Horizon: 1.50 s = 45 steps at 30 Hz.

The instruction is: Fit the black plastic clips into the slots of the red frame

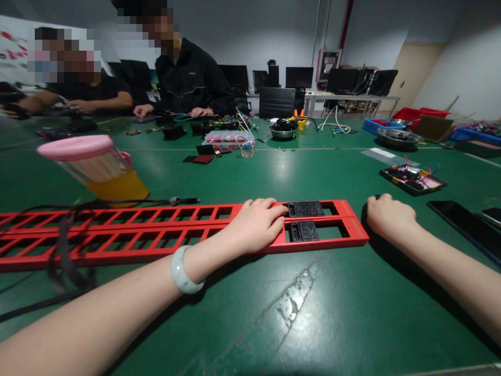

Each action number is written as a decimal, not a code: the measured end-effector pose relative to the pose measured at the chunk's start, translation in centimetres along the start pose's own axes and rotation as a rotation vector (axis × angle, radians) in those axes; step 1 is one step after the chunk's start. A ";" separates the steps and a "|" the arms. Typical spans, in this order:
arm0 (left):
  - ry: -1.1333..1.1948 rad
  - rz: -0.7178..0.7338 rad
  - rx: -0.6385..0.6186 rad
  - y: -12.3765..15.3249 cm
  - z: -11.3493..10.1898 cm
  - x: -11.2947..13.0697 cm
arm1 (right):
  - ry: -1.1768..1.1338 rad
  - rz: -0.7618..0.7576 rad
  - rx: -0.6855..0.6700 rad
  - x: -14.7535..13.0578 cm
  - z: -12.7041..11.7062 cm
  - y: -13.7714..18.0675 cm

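Note:
A long red slotted rack point(156, 230) lies across the green table point(250, 313), in two rows. My left hand point(256, 224) rests on its right part with fingers curled down onto it, fingertips next to small black parts point(305, 209) seated in the top row. More black parts point(303, 231) sit in the row below. My right hand point(387, 215) lies on the table just past the rack's right end, fingers folded into a loose fist; what is under them is hidden. A pale bangle point(182, 271) circles my left wrist.
A pink-lidded jug point(97, 167) of yellow liquid stands behind the rack at left, and black cables point(66, 250) drape over the rack. A black tray point(413, 179) with wires and a dark phone point(462, 222) lie at right. Two people work at the far left, with bowls and bins behind.

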<state>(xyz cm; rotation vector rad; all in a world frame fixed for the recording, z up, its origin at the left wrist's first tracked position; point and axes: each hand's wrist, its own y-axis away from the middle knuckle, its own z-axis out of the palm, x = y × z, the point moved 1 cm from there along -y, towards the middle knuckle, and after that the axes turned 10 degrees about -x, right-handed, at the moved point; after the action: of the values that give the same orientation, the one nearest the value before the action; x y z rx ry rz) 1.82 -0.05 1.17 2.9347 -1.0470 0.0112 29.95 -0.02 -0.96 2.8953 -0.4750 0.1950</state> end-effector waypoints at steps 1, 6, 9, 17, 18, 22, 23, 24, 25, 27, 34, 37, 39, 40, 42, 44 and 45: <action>-0.001 0.001 -0.001 0.0 0.0 0.0 | 0.020 -0.032 0.005 -0.2 -0.1 0.2; -0.003 -0.003 -0.008 0.0 0.0 0.0 | 0.098 -0.173 0.082 -0.4 -0.1 0.5; 0.008 -0.005 -0.014 0.0 -0.1 0.0 | 0.139 -0.250 0.149 -0.3 0.0 0.3; 0.018 0.007 0.002 -0.1 0.1 -0.1 | 0.144 -0.347 0.149 -0.4 -0.4 0.6; 0.018 0.007 -0.001 -0.1 0.1 -0.1 | 0.143 -0.350 0.149 -0.4 -0.5 0.6; 0.016 0.001 -0.009 -0.1 0.1 -0.1 | 0.138 -0.356 0.140 -0.3 -0.3 0.4; 0.017 0.000 -0.009 -0.1 0.1 0.0 | 0.136 -0.357 0.134 -0.3 -0.1 0.3; 0.018 0.000 -0.007 -0.1 0.1 0.0 | 0.133 -0.358 0.130 -0.2 0.0 0.2; 0.019 0.000 -0.006 -0.1 0.1 0.0 | 0.130 -0.359 0.134 -0.2 0.2 0.0; 0.022 0.002 -0.003 -0.1 0.1 -0.1 | 0.120 -0.365 0.170 -0.2 0.6 -0.3; 0.020 0.001 -0.004 -0.1 0.0 0.0 | 0.064 -0.574 0.329 -0.6 1.4 -1.0; 0.022 0.002 -0.006 -0.1 0.0 0.0 | 0.063 -0.603 0.364 -0.6 1.4 -1.1; 0.020 0.000 -0.008 -0.1 0.0 0.0 | 0.076 -0.591 0.370 -0.5 1.3 -1.2; 0.019 0.000 -0.008 -0.1 0.0 0.0 | 0.084 -0.581 0.369 -0.4 1.2 -1.2; 0.020 0.000 -0.007 -0.1 0.0 0.0 | 0.099 -0.562 0.369 -0.3 0.9 -1.1; 0.022 0.001 -0.007 -0.1 0.0 0.0 | 0.112 -0.546 0.385 -0.3 0.6 -0.9; 0.023 0.001 -0.007 -0.1 0.0 0.0 | 0.114 -0.536 0.400 -0.3 0.4 -0.8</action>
<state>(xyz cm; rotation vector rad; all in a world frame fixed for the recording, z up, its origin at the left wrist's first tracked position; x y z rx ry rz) 1.86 -0.01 1.15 2.9207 -1.0427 0.0415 29.91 0.70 -1.55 3.2337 0.4104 0.4030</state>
